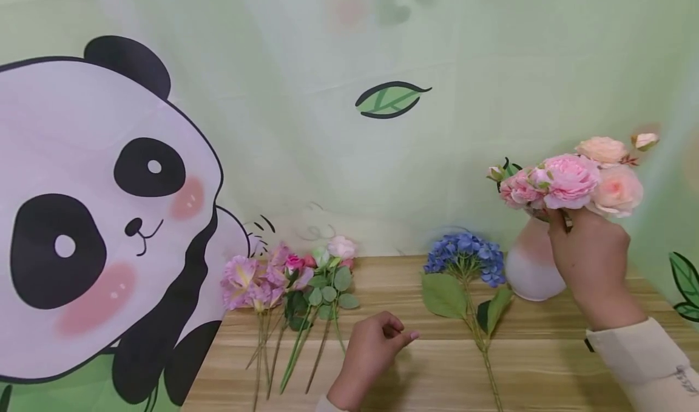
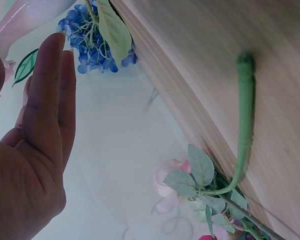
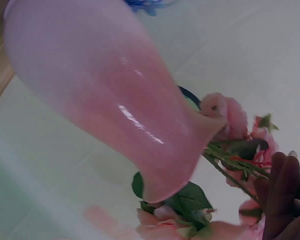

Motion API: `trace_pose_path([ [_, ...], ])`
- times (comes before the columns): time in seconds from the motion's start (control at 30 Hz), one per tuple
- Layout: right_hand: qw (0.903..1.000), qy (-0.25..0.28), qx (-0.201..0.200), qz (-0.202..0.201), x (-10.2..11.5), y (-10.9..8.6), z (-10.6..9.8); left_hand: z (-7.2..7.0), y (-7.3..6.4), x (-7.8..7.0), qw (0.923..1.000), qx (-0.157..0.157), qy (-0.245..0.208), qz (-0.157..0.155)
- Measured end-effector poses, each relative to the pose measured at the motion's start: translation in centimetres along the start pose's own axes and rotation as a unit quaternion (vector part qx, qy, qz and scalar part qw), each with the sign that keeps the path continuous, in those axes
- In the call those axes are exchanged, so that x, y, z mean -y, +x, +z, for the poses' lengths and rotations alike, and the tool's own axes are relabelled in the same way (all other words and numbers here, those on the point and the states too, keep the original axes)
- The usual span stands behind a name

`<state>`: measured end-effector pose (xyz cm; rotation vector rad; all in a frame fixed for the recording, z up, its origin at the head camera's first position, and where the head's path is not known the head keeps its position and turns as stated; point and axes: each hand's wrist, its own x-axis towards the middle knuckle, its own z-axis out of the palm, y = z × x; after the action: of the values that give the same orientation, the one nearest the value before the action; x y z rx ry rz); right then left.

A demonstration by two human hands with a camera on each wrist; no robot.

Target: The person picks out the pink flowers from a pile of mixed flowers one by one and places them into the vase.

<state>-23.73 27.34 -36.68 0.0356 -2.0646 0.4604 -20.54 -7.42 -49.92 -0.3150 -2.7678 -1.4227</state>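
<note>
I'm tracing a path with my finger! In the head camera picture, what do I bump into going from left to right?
Panda picture → purple flowers → left hand → blue flower → vase → right hand.

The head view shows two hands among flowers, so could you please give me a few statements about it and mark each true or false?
1. Pink flowers rise above the mouth of the vase. True.
2. The left hand grips the vase. False: it holds nothing.
3. The blue flower stands in the vase. False: it lies on the table beside the vase.
4. The right hand is just under the pink flowers, by the vase's mouth. True.
5. The panda on the backdrop is at the right of the head view. False: it is at the left.
</note>
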Motion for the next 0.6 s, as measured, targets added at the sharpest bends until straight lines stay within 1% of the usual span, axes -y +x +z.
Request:
trace_pose_path([
  [0.13,1.0000,-0.004,-0.007,-0.003,-0.5,-0.4,0.7,-0.2,0.0,0.1,1.0000,-0.001,0.003,0.002],
  [0.3,1.0000,-0.001,-0.005,-0.003,-0.5,-0.3,1.2,-0.3,-0.1,0.1,1.0000,-0.003,0.002,0.002],
  [0.47,1.0000,0.001,-0.009,0.000,-0.6,-0.1,1.6,-0.3,-0.1,0.2,1.0000,-0.003,0.007,0.002],
  [0.6,0.9999,-0.002,-0.013,0.007,-0.5,0.0,1.5,-0.3,-0.1,0.1,1.0000,-0.002,0.008,-0.001],
])
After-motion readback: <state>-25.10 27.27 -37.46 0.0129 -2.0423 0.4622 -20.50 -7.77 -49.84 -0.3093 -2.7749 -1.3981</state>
